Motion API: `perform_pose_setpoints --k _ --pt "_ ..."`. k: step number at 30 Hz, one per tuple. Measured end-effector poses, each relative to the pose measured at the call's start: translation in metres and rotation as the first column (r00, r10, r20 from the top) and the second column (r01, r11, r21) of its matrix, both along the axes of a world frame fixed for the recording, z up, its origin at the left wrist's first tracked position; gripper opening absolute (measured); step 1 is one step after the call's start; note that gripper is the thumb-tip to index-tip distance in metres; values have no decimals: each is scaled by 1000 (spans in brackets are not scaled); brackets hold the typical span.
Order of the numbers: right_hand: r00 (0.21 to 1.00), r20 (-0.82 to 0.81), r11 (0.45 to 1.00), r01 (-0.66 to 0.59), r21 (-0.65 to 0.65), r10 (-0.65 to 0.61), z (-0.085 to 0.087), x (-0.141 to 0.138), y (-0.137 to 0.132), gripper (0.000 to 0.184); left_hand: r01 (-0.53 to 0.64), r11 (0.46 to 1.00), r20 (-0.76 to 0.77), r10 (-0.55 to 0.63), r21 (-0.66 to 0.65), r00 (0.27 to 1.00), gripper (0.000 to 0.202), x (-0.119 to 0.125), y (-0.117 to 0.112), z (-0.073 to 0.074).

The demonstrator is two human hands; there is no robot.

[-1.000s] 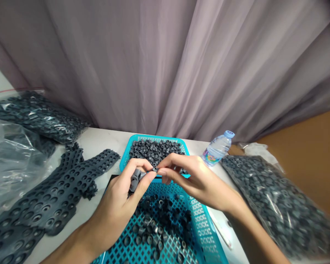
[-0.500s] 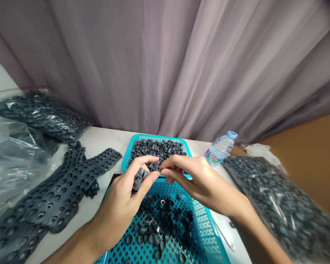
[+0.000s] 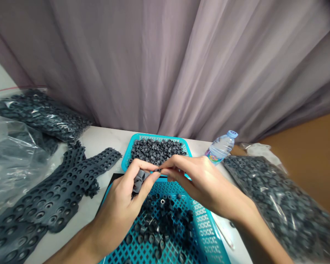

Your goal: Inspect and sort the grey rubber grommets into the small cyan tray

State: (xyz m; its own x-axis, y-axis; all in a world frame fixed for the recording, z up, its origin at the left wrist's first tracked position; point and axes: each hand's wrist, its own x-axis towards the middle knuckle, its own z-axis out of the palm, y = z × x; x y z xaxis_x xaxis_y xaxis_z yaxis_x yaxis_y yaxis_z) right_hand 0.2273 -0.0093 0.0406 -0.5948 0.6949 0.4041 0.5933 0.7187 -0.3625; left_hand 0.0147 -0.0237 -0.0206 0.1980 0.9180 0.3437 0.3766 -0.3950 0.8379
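Note:
My left hand is closed around a small grey rubber strip of joined rings, held above the near teal basket. My right hand pinches at the top of that strip with thumb and forefinger, fingertips meeting the left thumb. Loose dark grey rubber rings lie scattered in the near basket below both hands. A second teal basket behind is heaped with the same small rings.
Flat dark rubber sheets full of punched holes cover the white table on the left. Clear plastic bags of grey parts lie at far left and right. A water bottle lies beside the far basket. A mauve curtain hangs behind.
Both hands stay together over the near basket; the fingertips shifted slightly as they work at the strip. The view has drifted a little.

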Motion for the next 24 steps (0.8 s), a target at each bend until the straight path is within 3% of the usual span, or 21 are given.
perform_pose_setpoints --k 7,12,16,19,22,24 --pt "1000 -2 1000 20 -1 -20 -1 4 1 13 12 1000 -4 -12 7 1000 5 1 1 5" --pt "1000 -8 996 11 -88 -12 5 8 0 16 30 999 -11 -30 12 999 6 -1 1 4" --pt "983 49 968 182 -173 -176 7 41 0 28 19 1000 -32 -19 5 999 10 -3 0 3" --pt "892 263 893 418 -169 -368 -17 85 5 38 37 999 -34 -36 20 999 11 -4 -2 5" --pt "648 492 713 697 -76 -581 -63 125 15 35 65 996 -32 -63 64 998 11 -4 -5 9" --pt "563 526 628 775 -68 -638 -93 144 24 35 75 993 -35 -72 86 997 10 -4 -7 10"
